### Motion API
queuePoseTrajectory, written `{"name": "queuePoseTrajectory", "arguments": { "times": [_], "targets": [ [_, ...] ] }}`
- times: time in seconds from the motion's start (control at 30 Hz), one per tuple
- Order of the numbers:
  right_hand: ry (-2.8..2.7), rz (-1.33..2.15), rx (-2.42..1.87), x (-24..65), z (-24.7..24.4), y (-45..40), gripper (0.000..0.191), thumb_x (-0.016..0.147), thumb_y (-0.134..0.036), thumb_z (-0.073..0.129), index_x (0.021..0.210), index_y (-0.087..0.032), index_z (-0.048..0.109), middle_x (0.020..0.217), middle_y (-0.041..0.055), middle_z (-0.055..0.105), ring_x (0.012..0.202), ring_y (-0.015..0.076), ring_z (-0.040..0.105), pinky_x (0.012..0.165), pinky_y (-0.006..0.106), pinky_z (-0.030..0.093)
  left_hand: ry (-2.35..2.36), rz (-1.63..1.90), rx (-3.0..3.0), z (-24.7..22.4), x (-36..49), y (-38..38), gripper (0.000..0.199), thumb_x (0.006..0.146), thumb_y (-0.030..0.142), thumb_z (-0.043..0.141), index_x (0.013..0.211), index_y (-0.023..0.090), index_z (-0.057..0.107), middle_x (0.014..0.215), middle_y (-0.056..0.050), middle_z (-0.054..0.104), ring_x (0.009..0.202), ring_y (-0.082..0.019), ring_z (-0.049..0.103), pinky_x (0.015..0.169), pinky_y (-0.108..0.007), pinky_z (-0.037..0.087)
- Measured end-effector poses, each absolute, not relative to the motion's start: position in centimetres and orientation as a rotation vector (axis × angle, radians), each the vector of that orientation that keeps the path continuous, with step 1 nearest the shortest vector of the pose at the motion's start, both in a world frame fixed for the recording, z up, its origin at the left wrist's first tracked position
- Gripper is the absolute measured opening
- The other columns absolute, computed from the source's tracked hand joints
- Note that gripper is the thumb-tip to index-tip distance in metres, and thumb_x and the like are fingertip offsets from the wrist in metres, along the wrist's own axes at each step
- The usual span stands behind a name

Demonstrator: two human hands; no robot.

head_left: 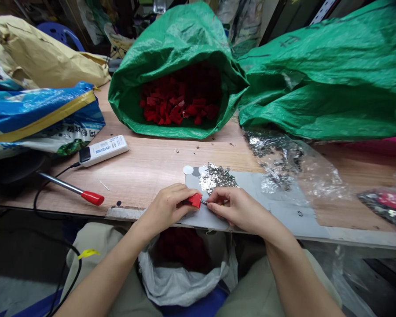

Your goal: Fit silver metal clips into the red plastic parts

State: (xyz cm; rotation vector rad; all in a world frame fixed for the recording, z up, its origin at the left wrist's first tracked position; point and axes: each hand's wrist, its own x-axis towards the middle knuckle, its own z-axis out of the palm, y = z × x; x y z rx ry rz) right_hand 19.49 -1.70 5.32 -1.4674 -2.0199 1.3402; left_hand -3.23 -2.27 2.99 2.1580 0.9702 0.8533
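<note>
- Metal pile [219, 177]: small, flat, shiny pieces, loosely heaped.
- Red block [195, 200]: angular, plastic-looking; just nearside-left of pile, gripped in left hand [170, 202].
- Slim metallic piece [203, 202]: at block's end, nearside of pile; pinched by right hand [235, 206].
- Green sack [181, 46]: crinkled, wide-mouthed; beyond pile.
- Clear bag [320, 174]: thin, crumpled film; right of pile.

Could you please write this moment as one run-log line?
left hand: holds red part | right hand: pinches slim metal piece at red part's end | nearby: pile of small metal pieces
</note>
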Motion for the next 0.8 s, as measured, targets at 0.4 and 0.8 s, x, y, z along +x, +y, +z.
{"name": "queuePoseTrajectory", "arguments": {
  "times": [0.4, 0.8],
  "targets": [
    [-2.055, 1.221, -1.435, 18.88, 5.42, -1.89, 0.014, 0.086, -0.026, 0.060, 0.076, -0.019, 0.066, 0.069, -0.0011, 0.063, 0.061, 0.0130, 0.054, 0.054, 0.023, 0.038, 0.981, 0.841, 2.139, 2.85, -3.23, -2.30, 0.015, 0.089, 0.015, 0.068, 0.103, 0.018, 0.070, 0.089, -0.003, 0.066, 0.083, -0.016, 0.059, 0.077, -0.027, 0.045],
    [-2.057, 1.186, -1.489, 18.79, 5.89, -2.09, 0.014, 0.087, -0.024, 0.058, 0.076, -0.019, 0.065, 0.062, -0.0029, 0.059, 0.053, 0.0122, 0.052, 0.052, 0.023, 0.036, 0.969, 0.843, 2.153, 2.95, -3.31, -2.23, 0.012, 0.089, 0.018, 0.067, 0.101, 0.018, 0.069, 0.087, -0.003, 0.066, 0.082, -0.016, 0.061, 0.076, -0.026, 0.046]
  ]
}}
